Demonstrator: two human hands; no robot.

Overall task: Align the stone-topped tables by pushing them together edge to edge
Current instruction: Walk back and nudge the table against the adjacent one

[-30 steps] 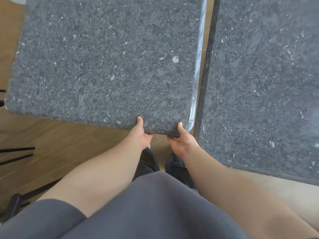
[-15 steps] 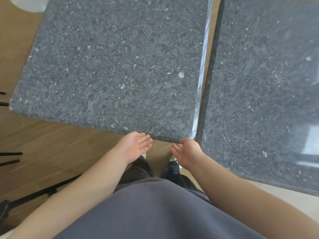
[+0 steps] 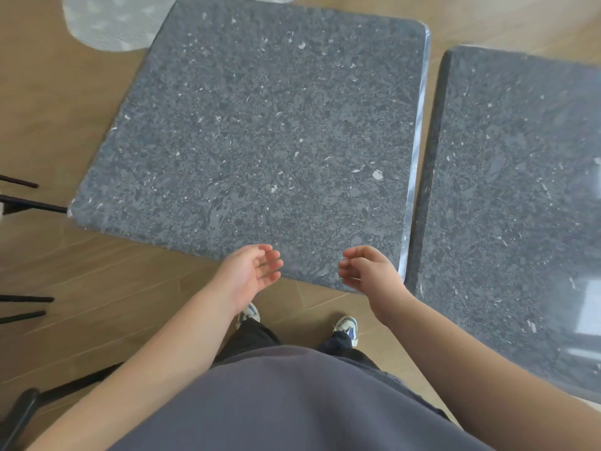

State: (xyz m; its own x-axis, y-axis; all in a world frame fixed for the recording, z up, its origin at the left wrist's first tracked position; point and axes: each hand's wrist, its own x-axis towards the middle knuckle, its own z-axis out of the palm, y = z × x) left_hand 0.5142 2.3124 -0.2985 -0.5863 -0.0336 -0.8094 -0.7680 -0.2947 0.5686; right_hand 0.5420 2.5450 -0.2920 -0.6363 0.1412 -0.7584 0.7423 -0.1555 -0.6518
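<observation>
The left table [image 3: 260,141] with the gray stone top sits just beside the right table [image 3: 520,206], but a thin strip of wood floor [image 3: 428,92] shows between them, and that strip looks wider at the far end than at the near end. The left hand [image 3: 250,275] and the right hand [image 3: 370,275] hang over the near edge of the left table with fingers loose and a little bent, holding nothing. To do it well, I think both hands should grip that edge and slide the table slowly to the right, swinging the far end in more until the two sides meet all the way along.
</observation>
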